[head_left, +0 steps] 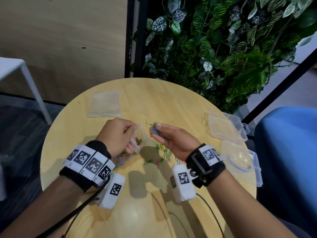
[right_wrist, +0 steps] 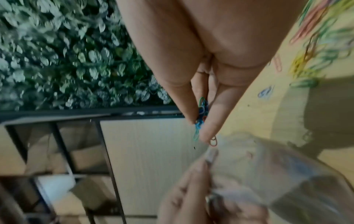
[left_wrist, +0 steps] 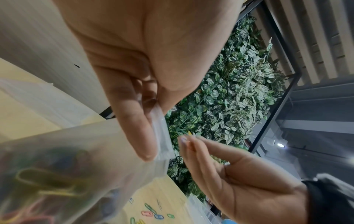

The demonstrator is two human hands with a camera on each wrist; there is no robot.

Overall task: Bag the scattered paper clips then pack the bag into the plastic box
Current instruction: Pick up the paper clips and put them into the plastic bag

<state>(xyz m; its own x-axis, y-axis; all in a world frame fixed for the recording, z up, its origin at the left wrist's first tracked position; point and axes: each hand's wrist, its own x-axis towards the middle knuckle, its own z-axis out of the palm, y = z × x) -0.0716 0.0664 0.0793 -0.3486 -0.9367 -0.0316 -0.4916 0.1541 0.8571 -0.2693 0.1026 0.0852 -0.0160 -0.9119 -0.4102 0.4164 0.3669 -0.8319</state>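
My left hand [head_left: 132,127] pinches the top edge of a clear zip bag [head_left: 135,143], which hangs above the round wooden table [head_left: 154,194] with several coloured paper clips inside. In the left wrist view the bag [left_wrist: 95,151] hangs below the pinching fingers [left_wrist: 141,136]. My right hand [head_left: 155,130] pinches a small bunch of paper clips [right_wrist: 201,110] just right of the bag's mouth, a short gap away. More loose clips [head_left: 164,152] lie scattered on the table under my right palm.
Two clear plastic boxes lie open at the table's right edge, one farther back [head_left: 226,129] and one nearer [head_left: 240,162]. A flat stack of spare clear bags [head_left: 105,103] lies at the back left. A plant wall stands behind the table and a blue chair [head_left: 288,152] is at the right.
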